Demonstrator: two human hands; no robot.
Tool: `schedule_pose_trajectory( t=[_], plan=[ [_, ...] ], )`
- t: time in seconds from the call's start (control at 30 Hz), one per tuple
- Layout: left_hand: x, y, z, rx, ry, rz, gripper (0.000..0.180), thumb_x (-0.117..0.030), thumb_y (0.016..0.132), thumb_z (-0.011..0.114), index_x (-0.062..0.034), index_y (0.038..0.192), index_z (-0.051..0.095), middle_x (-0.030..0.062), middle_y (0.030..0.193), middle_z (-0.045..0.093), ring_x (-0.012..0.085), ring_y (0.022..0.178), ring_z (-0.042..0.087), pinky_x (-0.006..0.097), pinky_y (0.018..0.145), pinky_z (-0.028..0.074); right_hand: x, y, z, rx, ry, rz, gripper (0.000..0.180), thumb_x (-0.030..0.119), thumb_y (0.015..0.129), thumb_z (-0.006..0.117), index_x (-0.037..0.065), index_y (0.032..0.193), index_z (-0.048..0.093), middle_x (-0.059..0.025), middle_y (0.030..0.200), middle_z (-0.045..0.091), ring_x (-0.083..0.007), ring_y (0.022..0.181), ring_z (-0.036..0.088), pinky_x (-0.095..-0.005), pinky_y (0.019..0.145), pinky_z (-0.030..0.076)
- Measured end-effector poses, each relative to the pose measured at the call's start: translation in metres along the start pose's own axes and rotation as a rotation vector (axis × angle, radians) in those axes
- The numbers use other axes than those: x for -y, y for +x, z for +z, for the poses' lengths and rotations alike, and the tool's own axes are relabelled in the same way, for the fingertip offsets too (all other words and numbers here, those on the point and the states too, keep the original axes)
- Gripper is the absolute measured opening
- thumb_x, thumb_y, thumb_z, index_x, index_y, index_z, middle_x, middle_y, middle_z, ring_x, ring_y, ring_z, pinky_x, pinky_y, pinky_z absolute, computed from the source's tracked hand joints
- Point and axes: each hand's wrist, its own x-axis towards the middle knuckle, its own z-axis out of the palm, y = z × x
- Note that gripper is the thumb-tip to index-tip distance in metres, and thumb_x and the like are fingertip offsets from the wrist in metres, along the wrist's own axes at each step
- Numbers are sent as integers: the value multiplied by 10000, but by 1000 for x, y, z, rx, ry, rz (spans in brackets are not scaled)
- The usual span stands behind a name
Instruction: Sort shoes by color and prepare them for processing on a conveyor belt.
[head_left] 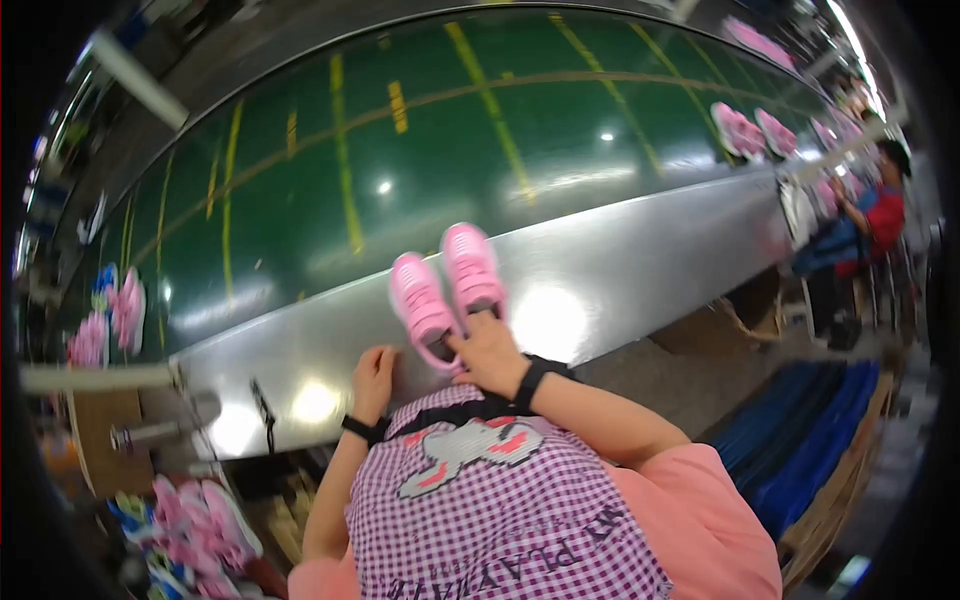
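A: Doing what with the right hand (488, 352)?
B: Gripping the pink shoes (474, 268) by the heels, over the metal surface (650, 250), with toes toward the green belt (430, 165).
A: And with the left hand (374, 376)?
B: Apparently holding nothing, loosely curled just beside the pair.
A: At which step, at a guess?
B: Probably positioning the pair. Seems to call next for squaring both, then releasing cleanly, well apart from more shoes (738, 132) farther along.

Pink sneakers (467, 262) on metal ledge (650, 240), shoes (738, 132) on green belt (280, 205)
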Motion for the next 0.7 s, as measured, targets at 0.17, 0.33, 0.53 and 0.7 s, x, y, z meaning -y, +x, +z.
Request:
schedule_pose_trajectory(
  t=[0.17, 0.33, 0.53, 0.7],
  plan=[
    [-16, 6, 7, -100, 94, 47, 238, -246, 892, 608, -10, 905, 639, 100, 764, 626, 200, 688, 591, 311, 656, 466, -24, -4, -16, -166, 121, 4, 393, 373, 622, 741, 95, 869, 615, -152, 863, 532, -314, 827, 551, -428, 700, 448],
    [-38, 4, 14, -160, 208, 22, 225, -234, 829, 691, -52, 771, 573, 15, 619, 505, 125, 554, 462, 275, 546, 407, -97, -23, -64, -221, 50, 42, 354, 374, 629, 710, 86, 811, 613, -158, 811, 550, -324, 821, 559, -427, 722, 451],
    [-58, 4, 23, -226, 386, 4, 287, -231, 788, 728, -61, 705, 512, 26, 610, 454, 155, 530, 423, 298, 528, 387, -197, -17, -125, -270, -132, 153, 331, 399, 614, 694, 116, 777, 642, -153, 799, 579, -322, 828, 560, -441, 739, 429],
    [-61, 5, 26, -275, 428, 17, 315, -232, 766, 746, -58, 691, 495, 30, 615, 446, 166, 527, 417, 305, 523, 383, -293, 29, -152, -329, -316, 171, 301, 387, 606, 699, 158, 796, 655, -123, 860, 568, -278, 911, 528, -413, 808, 370]
  ],
)
